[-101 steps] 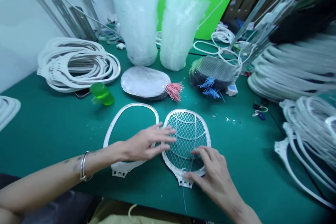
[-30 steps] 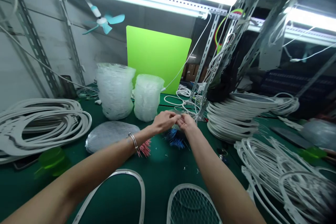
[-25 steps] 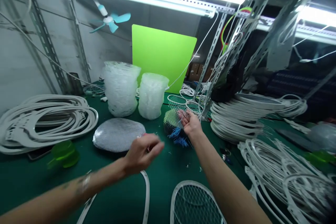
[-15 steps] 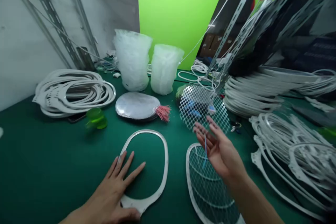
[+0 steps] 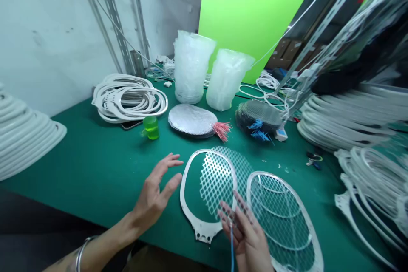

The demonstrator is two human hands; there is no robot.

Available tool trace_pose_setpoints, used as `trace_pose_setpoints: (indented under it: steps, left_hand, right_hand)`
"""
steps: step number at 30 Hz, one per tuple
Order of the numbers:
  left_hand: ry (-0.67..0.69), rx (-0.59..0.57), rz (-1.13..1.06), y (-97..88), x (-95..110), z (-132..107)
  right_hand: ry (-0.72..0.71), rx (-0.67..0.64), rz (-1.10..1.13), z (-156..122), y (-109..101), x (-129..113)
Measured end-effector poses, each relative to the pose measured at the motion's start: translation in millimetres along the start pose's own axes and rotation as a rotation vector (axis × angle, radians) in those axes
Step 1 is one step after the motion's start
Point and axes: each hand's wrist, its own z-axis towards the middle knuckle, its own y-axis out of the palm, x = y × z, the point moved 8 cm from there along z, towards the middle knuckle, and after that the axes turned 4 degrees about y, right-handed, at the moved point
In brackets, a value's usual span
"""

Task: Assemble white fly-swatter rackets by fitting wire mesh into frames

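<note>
A white oval racket frame (image 5: 182, 191), like that of a mosquito swatter, lies on the green table in front of me. My left hand (image 5: 156, 191) hovers just left of it, fingers apart and holding nothing. Between the thumb and fingers of my right hand (image 5: 244, 231) is a round metal mesh sheet (image 5: 219, 176) with a blue wire (image 5: 232, 246) hanging from its lower end. The mesh is tilted over the right part of the frame, and some fingers show through it. To the right lies a second racket frame (image 5: 314, 229) with mesh across it.
Mesh sheets with pink wires (image 5: 193, 119) and a pile with blue wires (image 5: 261, 112) lie behind. White frames are stacked at left (image 5: 25, 136), back left (image 5: 127, 97) and right (image 5: 341, 119). A green tape dispenser-like object (image 5: 151, 127) and wrapped translucent stacks (image 5: 193, 68) stand there too.
My right hand has brought the mesh sheet from near the back pile to over the empty frame. My left hand has lifted off that frame and moved left. The view has turned left.
</note>
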Motion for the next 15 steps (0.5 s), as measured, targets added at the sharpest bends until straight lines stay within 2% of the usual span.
trace_pose_setpoints:
  steps: [2,5,12,15]
  left_hand:
    - [-0.026,0.083,-0.083,-14.0,-3.6,2.7]
    - [0.001,0.069,-0.078,-13.5,-7.7,3.8]
    - [0.024,0.045,-0.040,-7.3,-26.4,3.7]
    - [0.032,0.014,-0.062,-4.0,-27.5,6.9]
  right_hand:
    - [0.023,-0.021,0.000,-0.9,17.8,14.6]
    - [0.040,-0.016,0.002,-2.0,33.2,30.6]
    - [0.067,0.019,0.020,7.8,28.9,38.6]
    - [0.089,0.039,0.024,12.3,27.8,38.6]
